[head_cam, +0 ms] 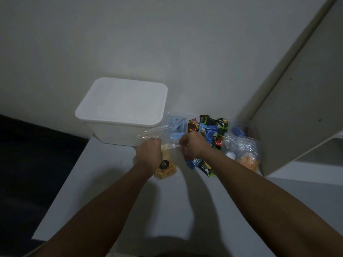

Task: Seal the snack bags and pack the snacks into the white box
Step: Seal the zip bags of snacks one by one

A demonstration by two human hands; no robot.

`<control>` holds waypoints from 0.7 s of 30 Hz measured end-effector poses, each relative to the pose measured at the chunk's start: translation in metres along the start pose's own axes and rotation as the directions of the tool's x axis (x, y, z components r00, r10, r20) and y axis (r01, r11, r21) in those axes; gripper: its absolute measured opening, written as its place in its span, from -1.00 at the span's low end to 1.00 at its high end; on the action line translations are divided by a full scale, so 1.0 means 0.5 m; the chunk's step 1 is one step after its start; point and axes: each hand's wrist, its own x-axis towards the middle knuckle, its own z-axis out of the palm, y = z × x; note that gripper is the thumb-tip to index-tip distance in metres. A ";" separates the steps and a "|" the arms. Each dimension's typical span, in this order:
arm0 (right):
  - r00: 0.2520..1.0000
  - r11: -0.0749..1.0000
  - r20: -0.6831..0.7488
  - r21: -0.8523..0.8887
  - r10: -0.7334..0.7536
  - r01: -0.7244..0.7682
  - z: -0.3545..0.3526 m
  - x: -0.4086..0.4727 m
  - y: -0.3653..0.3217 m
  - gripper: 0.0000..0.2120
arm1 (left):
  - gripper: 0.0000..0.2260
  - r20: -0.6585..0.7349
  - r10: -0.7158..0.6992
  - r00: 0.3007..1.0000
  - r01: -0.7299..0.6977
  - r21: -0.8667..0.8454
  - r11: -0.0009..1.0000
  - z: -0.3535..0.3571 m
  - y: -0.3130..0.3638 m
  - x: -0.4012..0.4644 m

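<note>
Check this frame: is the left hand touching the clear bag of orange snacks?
Touching. The head view shows the left hand gripping the top edge of the clear bag of orange snacks, while the right hand pinches the same edge opposite.

White tabletop against a pale wall; a white shelving unit stands at right, dark floor lies at left.
</note>
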 end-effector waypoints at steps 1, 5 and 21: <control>1.000 1.000 0.002 0.000 0.012 -0.012 -0.006 -0.002 0.009 -0.79 | -0.93 0.006 0.011 1.000 -0.011 0.000 1.000 0.002 0.008 0.002; 0.997 0.997 -0.002 0.006 0.081 -0.081 -0.038 -0.011 0.059 -0.82 | -0.91 0.037 0.083 0.996 -0.079 -0.085 0.993 0.010 0.053 0.014; 0.884 0.891 -0.149 -0.036 0.444 -0.453 -0.151 -0.079 0.363 -0.70 | -0.83 0.380 0.319 0.868 -0.132 -0.443 0.887 0.072 0.316 0.065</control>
